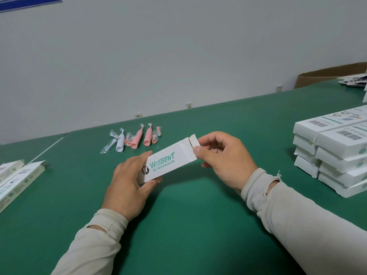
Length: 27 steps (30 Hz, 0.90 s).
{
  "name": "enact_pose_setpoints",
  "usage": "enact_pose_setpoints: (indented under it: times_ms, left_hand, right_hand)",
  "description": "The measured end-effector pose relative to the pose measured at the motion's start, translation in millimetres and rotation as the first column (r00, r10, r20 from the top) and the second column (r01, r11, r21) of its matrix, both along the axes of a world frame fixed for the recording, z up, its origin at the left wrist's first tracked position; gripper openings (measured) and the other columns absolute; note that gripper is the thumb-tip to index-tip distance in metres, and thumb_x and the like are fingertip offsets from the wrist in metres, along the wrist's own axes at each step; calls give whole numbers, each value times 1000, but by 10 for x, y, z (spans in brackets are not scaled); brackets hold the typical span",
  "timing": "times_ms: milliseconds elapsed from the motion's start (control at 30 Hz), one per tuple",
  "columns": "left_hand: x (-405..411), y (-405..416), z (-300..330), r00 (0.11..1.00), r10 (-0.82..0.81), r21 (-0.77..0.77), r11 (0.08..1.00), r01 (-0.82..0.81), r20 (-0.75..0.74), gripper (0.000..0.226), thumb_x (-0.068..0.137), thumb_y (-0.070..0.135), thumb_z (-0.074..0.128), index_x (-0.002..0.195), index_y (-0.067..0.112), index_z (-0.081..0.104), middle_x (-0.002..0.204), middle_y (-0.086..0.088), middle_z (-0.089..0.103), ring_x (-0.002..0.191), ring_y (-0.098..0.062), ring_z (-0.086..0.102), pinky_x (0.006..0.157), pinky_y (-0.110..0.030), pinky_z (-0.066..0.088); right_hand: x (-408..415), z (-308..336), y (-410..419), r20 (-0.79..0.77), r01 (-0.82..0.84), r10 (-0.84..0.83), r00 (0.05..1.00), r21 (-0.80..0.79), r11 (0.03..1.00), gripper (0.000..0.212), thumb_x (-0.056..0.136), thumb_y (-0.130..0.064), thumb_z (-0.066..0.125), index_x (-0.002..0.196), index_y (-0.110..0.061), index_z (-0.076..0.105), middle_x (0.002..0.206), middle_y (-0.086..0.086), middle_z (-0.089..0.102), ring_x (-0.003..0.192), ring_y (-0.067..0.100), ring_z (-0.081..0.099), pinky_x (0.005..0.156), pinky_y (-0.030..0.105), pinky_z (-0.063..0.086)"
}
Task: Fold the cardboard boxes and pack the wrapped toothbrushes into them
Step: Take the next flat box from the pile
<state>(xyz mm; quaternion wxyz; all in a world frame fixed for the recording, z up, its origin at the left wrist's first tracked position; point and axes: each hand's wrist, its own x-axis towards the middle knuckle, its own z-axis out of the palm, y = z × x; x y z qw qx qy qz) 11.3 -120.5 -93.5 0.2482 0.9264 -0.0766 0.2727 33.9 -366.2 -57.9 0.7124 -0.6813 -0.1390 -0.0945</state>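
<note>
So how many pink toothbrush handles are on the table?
2. One pink toothbrush handle and another pink toothbrush handle lie side by side behind the box, right of the white handle. Smaller pink wrapped pieces lie around them.

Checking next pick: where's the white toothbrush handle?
Head view, left of centre: white toothbrush handle lies on the green table, left of the pink handles.

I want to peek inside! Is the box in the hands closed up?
Not yet. The box has its right-end flap sticking up, pinched by the right hand.
</note>
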Motion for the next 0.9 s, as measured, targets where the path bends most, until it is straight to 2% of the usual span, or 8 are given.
enact_pose_setpoints:
  times_ms: [133, 233, 400, 500, 600, 733, 833, 900]
  left_hand:
    - [-12, -10, 15, 1000, 14, 7, 1000, -14, 7, 65, 79, 27, 82, 136, 38, 52, 116, 17, 55, 112, -20, 47, 91, -30, 32]
    - [-33, -22, 34, 999, 36, 16, 999, -36, 4, 64, 78, 32, 81, 134, 41, 53, 115, 19, 55, 112, -19, 47, 90, -31, 34]
    - [-62, -48, 103, 998, 59, 30, 998, -58, -28, 62, 78, 40, 80, 133, 43, 52, 112, 16, 60, 107, -21, 52, 90, -40, 45]
    - [-82, -62, 133, 996, 64, 16, 998, -63, -57, 62, 78, 43, 78, 135, 41, 52, 111, 13, 63, 106, -23, 54, 90, -43, 48]
    - [-97, -75, 149, 994, 81, 21, 997, -80, -79, 69, 79, 46, 77, 141, 37, 49, 118, 10, 63, 111, -23, 53, 93, -44, 47]
    - [-127, -115, 125, 994, 36, -18, 999, -38, -102, 85, 77, 39, 82, 149, 21, 41, 136, 6, 51, 126, -15, 45, 106, -31, 36]
    - [-126, -142, 102, 995, -33, -71, 997, 27, -89, 68, 80, 23, 79, 142, 19, 50, 131, 5, 52, 122, -12, 47, 103, -30, 36]
    - [-122, -152, 88, 992, -87, -101, 992, 77, -96, 64, 81, 22, 79, 139, 23, 53, 124, 13, 53, 117, -10, 50, 102, -33, 40]
  right_hand:
    - [2, -11, 1, 2, 45, -45, 999, -29, 999, 8, 82, -13, 77, 78, -16, 71, 68, -6, 69, 63, 13, 61, 71, 52, 59]
    - [-1, -26, 1, 24, 79, -77, 997, -63, 995, 11, 83, -16, 76, 72, -19, 73, 71, -7, 72, 64, 7, 62, 74, 46, 61]
    - [8, -41, -17, 54, 46, -42, 998, -68, 997, 16, 86, -11, 73, 88, -25, 78, 78, -12, 73, 65, -1, 60, 65, 15, 49]
    - [-4, -61, 5, 22, -65, 67, 998, -75, 995, 35, 87, -2, 67, 102, -32, 76, 102, -7, 76, 85, 5, 67, 81, 19, 52]
    - [-26, -93, 63, 29, -102, 104, 994, -65, 993, 35, 89, -2, 67, 109, -29, 73, 109, -8, 74, 93, 6, 68, 89, 23, 53]
    - [14, -64, 119, -51, 40, -35, 998, 93, 995, 21, 92, -9, 65, 103, -26, 70, 100, -3, 70, 84, 15, 69, 77, 32, 61]
    - [94, -21, -4, -139, 167, -147, 979, 144, 975, 20, 93, -7, 61, 99, -26, 65, 88, -3, 69, 70, 2, 68, 64, 24, 58]
    - [121, -10, -92, -177, 177, -147, 973, 168, 970, 20, 94, -8, 60, 102, -26, 62, 85, -4, 70, 64, -2, 67, 62, 23, 57]
